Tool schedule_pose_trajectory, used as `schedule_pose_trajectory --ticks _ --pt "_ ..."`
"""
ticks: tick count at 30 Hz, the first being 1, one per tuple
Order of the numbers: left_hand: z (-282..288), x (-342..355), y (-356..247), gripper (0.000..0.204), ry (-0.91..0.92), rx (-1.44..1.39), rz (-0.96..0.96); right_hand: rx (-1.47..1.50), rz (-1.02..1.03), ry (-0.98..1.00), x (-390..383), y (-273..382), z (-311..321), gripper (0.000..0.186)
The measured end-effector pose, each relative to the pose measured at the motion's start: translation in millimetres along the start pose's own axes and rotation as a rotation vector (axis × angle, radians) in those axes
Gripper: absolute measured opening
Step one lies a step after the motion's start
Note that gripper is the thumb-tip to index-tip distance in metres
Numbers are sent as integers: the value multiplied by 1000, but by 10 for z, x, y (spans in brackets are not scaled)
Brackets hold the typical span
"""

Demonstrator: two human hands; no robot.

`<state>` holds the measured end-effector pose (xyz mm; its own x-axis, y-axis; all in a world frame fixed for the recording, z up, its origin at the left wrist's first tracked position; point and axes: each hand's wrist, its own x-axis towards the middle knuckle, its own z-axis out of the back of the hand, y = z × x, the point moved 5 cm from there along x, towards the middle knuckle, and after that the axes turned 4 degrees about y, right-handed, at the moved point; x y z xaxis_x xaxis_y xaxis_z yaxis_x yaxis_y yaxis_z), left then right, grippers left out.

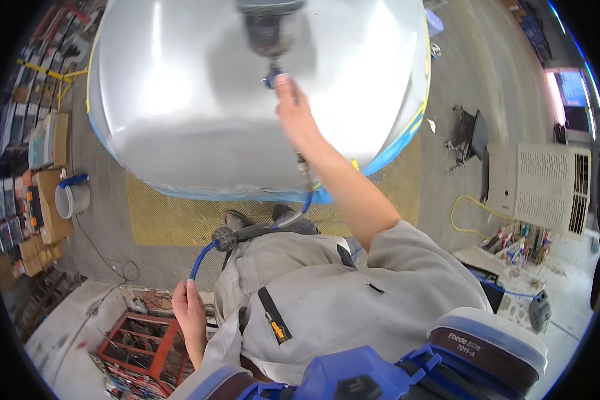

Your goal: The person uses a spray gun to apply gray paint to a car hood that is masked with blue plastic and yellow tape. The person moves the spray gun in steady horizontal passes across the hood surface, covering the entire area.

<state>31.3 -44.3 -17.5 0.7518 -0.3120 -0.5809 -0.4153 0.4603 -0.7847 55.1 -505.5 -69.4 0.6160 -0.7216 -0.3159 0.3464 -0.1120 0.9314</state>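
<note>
My right hand [295, 115] is closed around the grip of a spray gun [268, 30] with a dark cup. It reaches out over a large, glossy silver panel [160, 87] shaped like a car hood. The gun is blurred and partly cut off by the top edge of the view. From its grip a hose runs down past my forearm, blue near its fitting. Low on the left, my left hand [189, 312] is closed on a blue air hose [203, 259]. That hose passes a grey, rounded lump [225, 238] beside my waist.
Blue masking film [180, 191] and yellow tape edge the panel. At left stand a white bucket [79, 201] and cardboard boxes [55, 207]. A red metal frame [160, 357] lies behind my left hand. At right are a black stool-like object [472, 133], a yellow hose [455, 215] and a vented white unit [543, 183].
</note>
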Motion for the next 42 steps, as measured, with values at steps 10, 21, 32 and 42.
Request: schedule_pose_trajectory --ticks 10,21,32,42 --pt "45 -75 61 40 3 55 27 185 -144 292 -305 -32 -80 77" --pt "-126 -62 24 36 77 196 -60 184 -140 -102 -195 -59 692 66" --pt "385 15 299 37 22 -25 12 43 -85 66 -527 -284 -297 78" --pt "541 105 418 37 58 116 -12 216 -286 291 -746 -365 -523 69"
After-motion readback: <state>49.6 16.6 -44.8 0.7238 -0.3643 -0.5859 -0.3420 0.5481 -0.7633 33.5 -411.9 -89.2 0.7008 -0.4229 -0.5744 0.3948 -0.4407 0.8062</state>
